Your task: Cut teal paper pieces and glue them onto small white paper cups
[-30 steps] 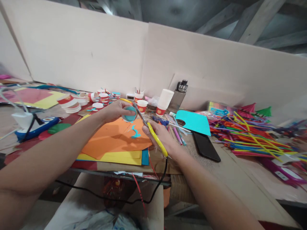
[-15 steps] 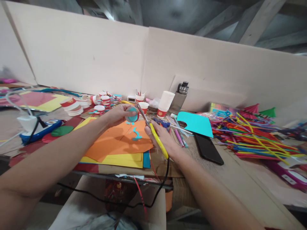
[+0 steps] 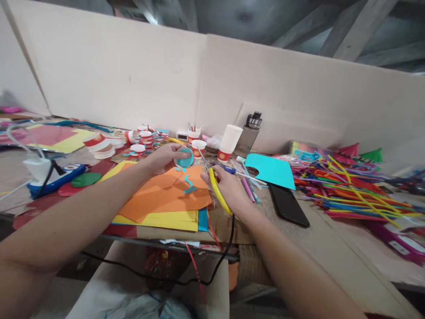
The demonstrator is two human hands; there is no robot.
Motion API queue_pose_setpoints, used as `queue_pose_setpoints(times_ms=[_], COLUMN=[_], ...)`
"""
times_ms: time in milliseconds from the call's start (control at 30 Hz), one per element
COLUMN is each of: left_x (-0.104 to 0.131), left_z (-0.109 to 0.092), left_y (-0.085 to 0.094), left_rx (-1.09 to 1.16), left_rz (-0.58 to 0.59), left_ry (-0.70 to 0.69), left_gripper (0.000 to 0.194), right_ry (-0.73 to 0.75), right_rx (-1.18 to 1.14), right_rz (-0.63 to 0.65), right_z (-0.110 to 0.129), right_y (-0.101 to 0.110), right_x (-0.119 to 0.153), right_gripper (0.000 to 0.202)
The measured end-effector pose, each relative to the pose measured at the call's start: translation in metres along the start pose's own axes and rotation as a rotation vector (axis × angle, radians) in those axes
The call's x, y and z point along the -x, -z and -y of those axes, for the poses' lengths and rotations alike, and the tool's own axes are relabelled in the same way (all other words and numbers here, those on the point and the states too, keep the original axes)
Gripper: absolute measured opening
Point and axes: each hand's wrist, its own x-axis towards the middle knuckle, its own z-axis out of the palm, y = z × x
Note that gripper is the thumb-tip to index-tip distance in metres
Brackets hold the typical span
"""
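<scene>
My left hand (image 3: 166, 158) pinches a small round piece (image 3: 186, 159) with a turquoise paper face and a pale rim; it looks like a cut-down paper cup. Yellow-handled scissors (image 3: 218, 195) are in my right hand (image 3: 226, 184), their blades pointing up and left, close to the right side of the round piece. From this angle I cannot tell whether the blades touch it. Under both hands lies orange paper (image 3: 159, 195) on top of yellow sheets (image 3: 179, 221). Turquoise paper scraps (image 3: 189, 186) rest on the orange.
Stacked paper cups (image 3: 230, 139) and a water bottle (image 3: 250, 133) stand by the back wall. At right are turquoise paper (image 3: 272, 170), a black phone (image 3: 288, 206) and many pipe cleaners (image 3: 358, 190). A blue power strip (image 3: 56, 181) sits left. A black cable (image 3: 219, 266) hangs over the table edge.
The scissors have dropped slightly and drawn back from the round piece, with their blades lower. My left hand has turned the piece so its turquoise face shows more.
</scene>
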Motion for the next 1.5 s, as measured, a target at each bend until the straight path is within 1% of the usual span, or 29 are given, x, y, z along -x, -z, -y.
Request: queue_pose_setpoints(times_ms=[100, 200, 267, 400, 500, 633, 700, 833, 867, 967, 1033, 1100, 1167, 1233, 1300, 1367, 1500], left_x=[-0.002, -0.004, -0.006, -0.008, -0.009, -0.011, -0.012, -0.011, -0.011, -0.010, -0.010, -0.010, -0.009, -0.008, -0.005, -0.001, 0.004], left_z=[0.000, 0.002, 0.005, 0.012, 0.016, 0.021, 0.022, 0.022, 0.022, 0.021, 0.021, 0.021, 0.019, 0.014, 0.008, 0.003, 0.001], left_y=[0.002, 0.007, 0.010, 0.016, 0.019, 0.023, 0.023, 0.021, 0.021, 0.020, 0.022, 0.023, 0.022, 0.017, 0.009, -0.001, -0.019], left_rx=[0.033, 0.015, 0.009, 0.015, 0.027, 0.078, 0.110, 0.184, 0.198, 0.240, 0.244, 0.219, 0.181, 0.152, 0.132, 0.106, 0.102], left_rz=[-0.110, -0.172, -0.185, -0.168, -0.176, -0.204, -0.212, -0.255, -0.270, -0.303, -0.316, -0.311, -0.316, -0.358, -0.387, -0.401, -0.397], left_ry=[0.095, 0.179, 0.206, 0.250, 0.264, 0.267, 0.260, 0.225, 0.234, 0.290, 0.278, 0.247, 0.204, 0.147, 0.090, 0.048, -0.028], left_gripper=[0.012, 0.007, 0.005, 0.011, 0.014, 0.024, 0.025, 0.018, 0.016, 0.016, 0.018, 0.021, 0.023, 0.024, 0.024, 0.023, 0.027], right_ry=[-0.134, -0.184, -0.197, -0.221, -0.209, -0.162, -0.157, -0.181, -0.188, -0.218, -0.235, -0.238, -0.194, -0.113, -0.035, 0.024, 0.082], right_rx=[0.167, 0.311, 0.411, 0.578, 0.635, 0.664, 0.669, 0.659, 0.658, 0.651, 0.616, 0.544, 0.438, 0.327, 0.250, 0.213, 0.209], right_rz=[-0.002, 0.046, 0.071, 0.108, 0.135, 0.145, 0.154, 0.167, 0.166, 0.146, 0.125, 0.072, -0.014, -0.080, -0.081, -0.051, -0.045], right_z=[-0.006, -0.018, -0.026, -0.034, -0.033, -0.026, -0.023, -0.020, -0.020, -0.021, -0.023, -0.023, -0.021, -0.018, -0.014, -0.011, -0.006], right_y=[0.001, -0.002, -0.004, -0.005, -0.005, -0.006, -0.006, -0.007, -0.007, -0.005, -0.003, 0.000, 0.003, 0.003, 0.002, 0.000, -0.004], right_x=[-0.004, -0.009, -0.011, -0.014, -0.013, -0.010, -0.008, -0.005, -0.005, -0.005, -0.006, -0.008, -0.010, -0.010, -0.009, -0.007, -0.004], right_gripper=[0.028, 0.026, 0.029, 0.034, 0.036, 0.035, 0.038, 0.041, 0.042, 0.044, 0.046, 0.050, 0.049, 0.044, 0.038, 0.034, 0.034])
